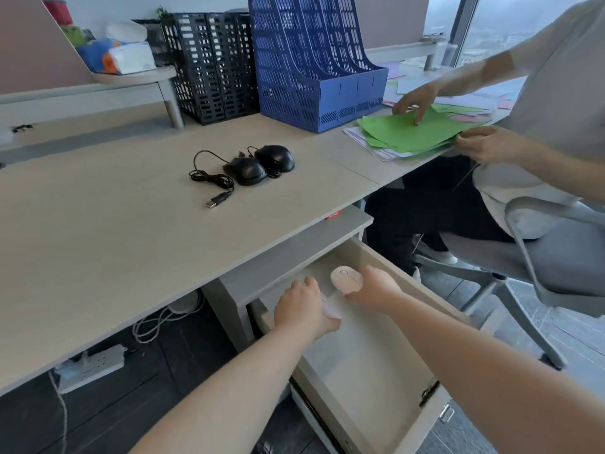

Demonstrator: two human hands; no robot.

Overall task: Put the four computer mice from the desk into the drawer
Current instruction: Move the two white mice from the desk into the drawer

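While both arms reach into drawer [370, 355], R hand [373, 286] cups pale mouse [346, 278].

- Two bare forearms reach over the open drawer [435, 283]; no sleeves, cuffs, watch or bands show anywhere along them.
- The left hand [302, 308] wears no rings or gloves.
- The right hand [376, 290], nearer the drawer's far wall, is equally unadorned.

Soft, even daylight enters from the window [484, 24] at upper right. Shadows are faint. Wide-angle distortion bends the edges, and the picture looks slightly soft throughout.
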